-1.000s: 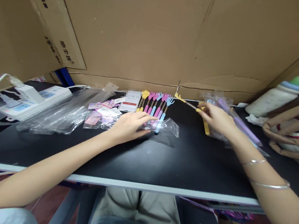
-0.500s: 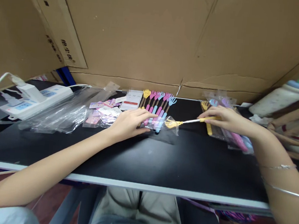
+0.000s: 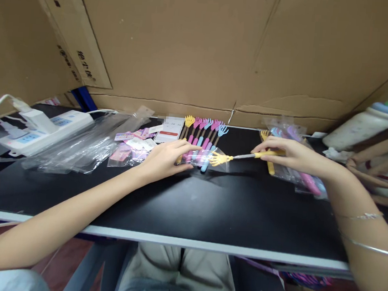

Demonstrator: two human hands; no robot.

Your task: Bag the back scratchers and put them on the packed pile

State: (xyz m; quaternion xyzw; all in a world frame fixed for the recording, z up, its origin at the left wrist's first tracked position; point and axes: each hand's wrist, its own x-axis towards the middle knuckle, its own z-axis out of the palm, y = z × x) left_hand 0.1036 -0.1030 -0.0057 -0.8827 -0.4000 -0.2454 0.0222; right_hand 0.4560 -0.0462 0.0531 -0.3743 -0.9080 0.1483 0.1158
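Observation:
My right hand pinches the yellow handle of a yellow back scratcher, whose claw head points left and lies on a small clear bag. My left hand rests on the black table, fingers flat on the left part of that bag and on the handles of a row of several yellow, pink and blue back scratchers. A clear packet of more scratchers lies under and beside my right hand.
A white power strip with cables sits at the far left, beside a heap of clear bags and small pink cards. A white phone lies behind my left hand. Cardboard walls stand behind. A bottle and a bag are at right.
My right hand swung the yellow scratcher from pointing up-left at the back to lying level, and pushed its claw head leftward onto the clear bag. My left hand stayed on the bag.

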